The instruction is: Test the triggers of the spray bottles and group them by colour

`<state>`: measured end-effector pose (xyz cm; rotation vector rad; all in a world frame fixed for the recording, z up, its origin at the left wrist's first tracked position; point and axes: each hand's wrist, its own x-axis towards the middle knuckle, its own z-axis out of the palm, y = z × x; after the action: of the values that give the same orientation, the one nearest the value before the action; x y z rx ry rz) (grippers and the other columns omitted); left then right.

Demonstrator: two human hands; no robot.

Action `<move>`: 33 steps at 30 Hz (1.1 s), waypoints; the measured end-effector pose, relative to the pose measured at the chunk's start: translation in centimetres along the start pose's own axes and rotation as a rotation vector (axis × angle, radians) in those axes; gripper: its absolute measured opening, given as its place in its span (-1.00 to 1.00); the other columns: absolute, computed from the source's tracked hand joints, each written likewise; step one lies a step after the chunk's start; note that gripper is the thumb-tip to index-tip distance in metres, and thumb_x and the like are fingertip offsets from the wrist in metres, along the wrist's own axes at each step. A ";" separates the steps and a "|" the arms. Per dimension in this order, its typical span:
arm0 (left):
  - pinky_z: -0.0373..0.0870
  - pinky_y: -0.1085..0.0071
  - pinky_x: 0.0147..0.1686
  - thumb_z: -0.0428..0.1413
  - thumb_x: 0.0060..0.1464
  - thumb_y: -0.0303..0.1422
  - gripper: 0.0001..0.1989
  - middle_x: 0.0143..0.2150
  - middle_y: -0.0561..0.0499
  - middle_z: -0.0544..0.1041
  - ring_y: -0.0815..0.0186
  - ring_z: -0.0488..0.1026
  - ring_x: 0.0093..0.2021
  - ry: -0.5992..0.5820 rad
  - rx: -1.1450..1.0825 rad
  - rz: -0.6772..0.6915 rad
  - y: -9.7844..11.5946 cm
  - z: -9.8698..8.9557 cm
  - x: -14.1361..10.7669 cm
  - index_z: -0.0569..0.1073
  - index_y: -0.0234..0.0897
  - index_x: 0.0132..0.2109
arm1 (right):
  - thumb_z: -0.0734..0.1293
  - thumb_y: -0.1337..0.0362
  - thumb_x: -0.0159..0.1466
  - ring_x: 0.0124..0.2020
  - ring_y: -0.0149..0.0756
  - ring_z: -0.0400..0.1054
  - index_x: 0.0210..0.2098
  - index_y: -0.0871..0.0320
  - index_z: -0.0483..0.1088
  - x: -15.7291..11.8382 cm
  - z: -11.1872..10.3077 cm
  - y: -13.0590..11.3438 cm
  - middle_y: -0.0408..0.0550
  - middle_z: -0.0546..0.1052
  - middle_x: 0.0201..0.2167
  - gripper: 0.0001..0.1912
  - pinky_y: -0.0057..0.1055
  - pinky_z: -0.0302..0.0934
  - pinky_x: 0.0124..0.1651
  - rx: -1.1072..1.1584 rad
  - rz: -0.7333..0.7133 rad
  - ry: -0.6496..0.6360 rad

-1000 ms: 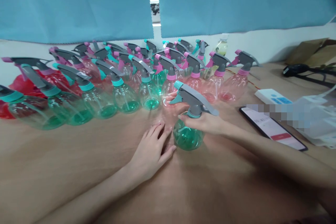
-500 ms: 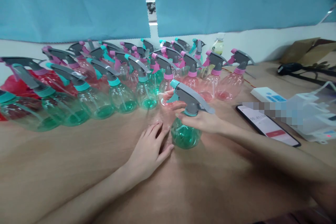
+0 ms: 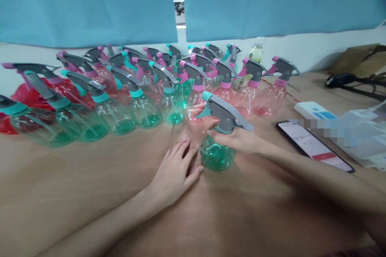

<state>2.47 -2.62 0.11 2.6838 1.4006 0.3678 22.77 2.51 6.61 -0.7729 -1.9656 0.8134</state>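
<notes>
A green spray bottle (image 3: 217, 154) with a grey and teal trigger head stands upright on the wooden table (image 3: 75, 184), nearer to me than the other bottles. My right hand (image 3: 233, 138) is wrapped round its neck just below the head, and some of its fingers show beyond the trigger. My left hand (image 3: 177, 166) lies flat on the table just left of this bottle, fingers apart, holding nothing. Behind both hands stand several green bottles (image 3: 150, 108) with teal collars and several pink bottles (image 3: 273, 94) with pink collars.
A phone (image 3: 315, 144) lies at the right, beside a white power strip (image 3: 313, 110) and a clear plastic container (image 3: 364, 128). Black cables or glasses (image 3: 340, 80), brown cardboard (image 3: 356, 58) and a small capped bottle (image 3: 256, 50) are farther back. Red plastic (image 3: 27, 94) shows at left.
The whole view has shifted slightly, so everything appears a little farther right. My hands and the held bottle keep the same places relative to each other.
</notes>
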 end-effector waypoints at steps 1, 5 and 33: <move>0.22 -0.03 0.14 0.02 0.25 -0.17 -0.53 0.26 -0.30 0.29 -0.07 0.18 0.27 0.004 -0.004 0.001 0.0 0.0 0.0 0.31 -0.33 0.20 | 0.24 0.40 0.07 -0.24 -0.27 0.40 -0.44 0.03 0.33 0.0 0.0 0.0 -0.15 0.50 -0.38 -0.88 -0.28 0.34 -0.07 0.000 -0.007 -0.002; 0.22 -0.03 0.14 0.02 0.25 -0.16 -0.56 0.26 -0.26 0.28 -0.05 0.19 0.27 0.021 -0.019 0.002 -0.1 0.1 -0.1 0.32 -0.28 0.18 | 0.22 0.38 0.09 -0.35 -0.35 0.37 -0.42 0.07 0.32 -0.1 0.0 0.0 -0.13 0.52 -0.18 -0.90 -0.35 0.33 -0.25 0.011 0.025 -0.017; 0.23 -0.01 0.15 0.02 0.25 -0.17 -0.54 0.25 -0.29 0.29 -0.05 0.17 0.28 0.003 0.016 0.008 -0.1 0.1 0.0 0.32 -0.34 0.19 | 0.23 0.46 0.03 -0.26 -0.35 0.41 -0.34 0.08 0.31 0.3 0.1 -0.1 -0.15 0.47 -0.29 -0.79 -0.39 0.35 -0.18 0.119 -0.052 0.008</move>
<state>2.38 -2.57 0.03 2.7038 1.3994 0.3623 22.55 2.63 6.79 -0.6515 -1.9039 0.8866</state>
